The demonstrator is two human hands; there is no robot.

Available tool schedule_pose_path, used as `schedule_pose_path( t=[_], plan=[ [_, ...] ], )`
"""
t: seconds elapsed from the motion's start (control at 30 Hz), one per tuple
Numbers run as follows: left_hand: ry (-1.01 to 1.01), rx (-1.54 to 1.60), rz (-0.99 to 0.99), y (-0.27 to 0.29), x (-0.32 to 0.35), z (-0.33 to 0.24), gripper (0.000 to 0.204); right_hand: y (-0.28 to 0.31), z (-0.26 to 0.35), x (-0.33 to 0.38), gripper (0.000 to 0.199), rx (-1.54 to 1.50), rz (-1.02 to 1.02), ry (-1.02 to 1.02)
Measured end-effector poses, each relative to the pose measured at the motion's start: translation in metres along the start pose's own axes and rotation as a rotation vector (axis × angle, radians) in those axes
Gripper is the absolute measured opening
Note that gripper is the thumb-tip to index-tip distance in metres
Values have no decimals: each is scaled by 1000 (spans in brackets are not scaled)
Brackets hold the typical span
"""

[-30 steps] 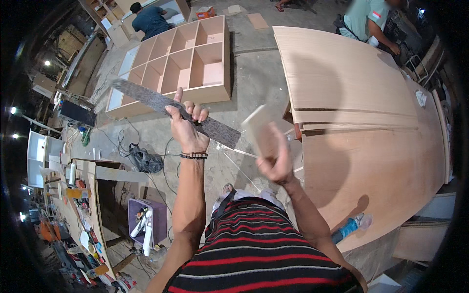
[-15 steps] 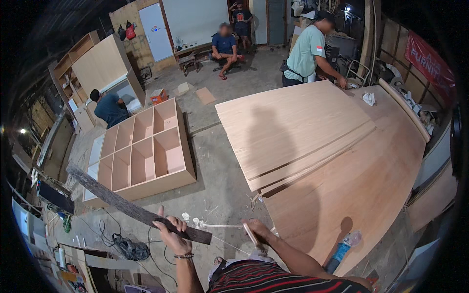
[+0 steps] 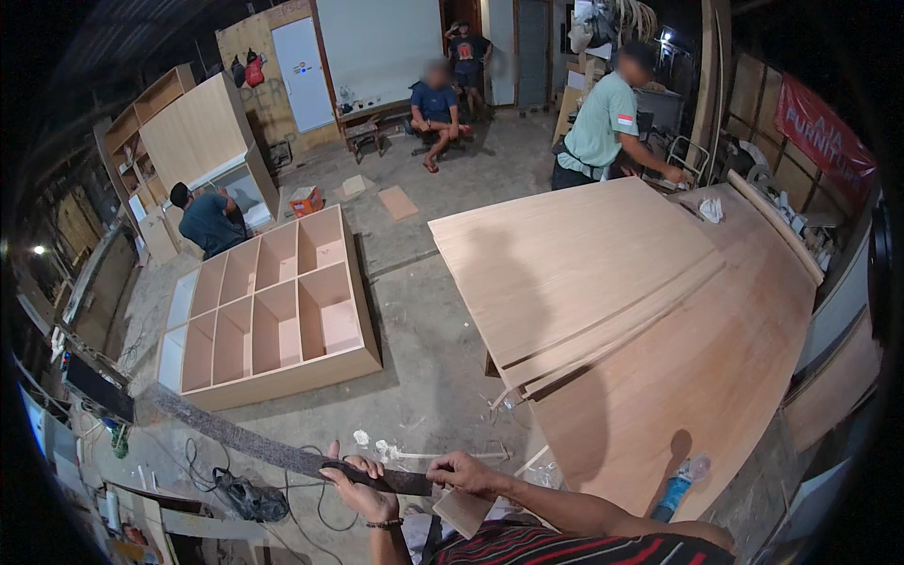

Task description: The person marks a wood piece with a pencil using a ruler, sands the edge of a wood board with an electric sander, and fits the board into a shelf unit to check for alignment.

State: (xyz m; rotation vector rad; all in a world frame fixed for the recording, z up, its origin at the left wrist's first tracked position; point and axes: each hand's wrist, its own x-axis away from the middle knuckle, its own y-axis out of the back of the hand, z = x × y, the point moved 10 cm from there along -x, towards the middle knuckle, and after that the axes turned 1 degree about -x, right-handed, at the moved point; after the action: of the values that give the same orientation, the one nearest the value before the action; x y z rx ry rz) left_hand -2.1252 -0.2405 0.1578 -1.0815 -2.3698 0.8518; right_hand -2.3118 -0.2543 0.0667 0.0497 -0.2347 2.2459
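A long, narrow dark strip (image 3: 247,435) with a mottled face runs from the left to just in front of my body. My left hand (image 3: 363,485) is closed around it near its near end, with the thumb raised along it. My right hand (image 3: 463,473) is at that end, its fingertips at or touching the strip's tip. A small flat light-coloured piece (image 3: 463,511), perhaps wood, sticks out below my right hand, which appears to hold it; the grip itself is partly hidden.
Large plywood sheets (image 3: 650,405) lie to my right, with a blue-labelled bottle (image 3: 673,490) on them. A compartmented wooden cabinet (image 3: 282,367) lies ahead left. A black bag (image 3: 250,494) and cables are on the floor. A person in light green (image 3: 603,122) stands at the sheets; others are farther back.
My left hand and the strip have moved right and down. My right hand has moved left to the strip's end, and the light piece has turned from edge-on to showing its flat face.
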Motion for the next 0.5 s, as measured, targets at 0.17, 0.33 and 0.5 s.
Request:
schedule_pose_path(
  t=[0.17,0.33,0.5],
  plan=[
    [-11,14,-47,64,-71,-29,73,-49,-10,-72,29,97,20,54],
    [-46,190,-121,135,-151,-89,71,-136,-15,-163,32,148,100,-35],
    [-166,104,-226,195,-223,-175,75,-221,-14,-252,33,293,32,-46]
  ],
)
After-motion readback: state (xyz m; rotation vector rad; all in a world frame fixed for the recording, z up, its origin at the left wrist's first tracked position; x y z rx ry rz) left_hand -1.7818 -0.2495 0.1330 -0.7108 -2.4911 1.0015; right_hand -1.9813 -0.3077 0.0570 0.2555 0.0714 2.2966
